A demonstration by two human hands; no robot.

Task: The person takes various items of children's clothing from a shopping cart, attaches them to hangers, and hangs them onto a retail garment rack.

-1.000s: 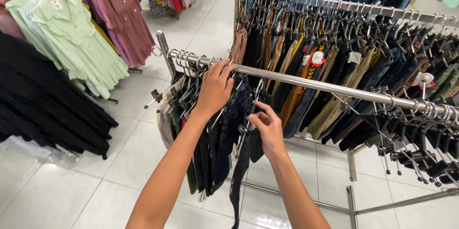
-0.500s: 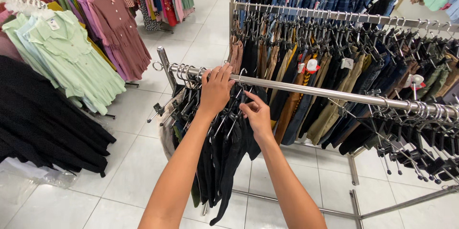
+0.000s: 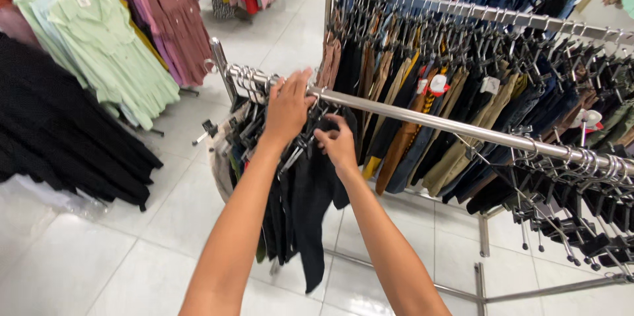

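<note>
My left hand (image 3: 288, 106) rests on the shiny metal clothes rail (image 3: 422, 120), fingers over the bunched hangers (image 3: 247, 82) at its left end. My right hand (image 3: 337, 142) is just below the rail, pinching the clip hanger of a dark pair of trousers (image 3: 310, 197) that hangs down from it. More dark trousers hang packed together under my left hand. The middle stretch of the rail is bare metal.
Empty black clip hangers (image 3: 581, 204) crowd the rail's right end. Behind it a second rack (image 3: 462, 9) holds brown, tan and denim trousers. Left are green dresses (image 3: 99, 52), pink dresses (image 3: 168, 19) and black garments (image 3: 59, 138). White tiled floor (image 3: 86, 263) lies below.
My right hand has risen from lower on the trousers up to the hanger just under the rail. My left hand stays on the rail. The view has shifted slightly.
</note>
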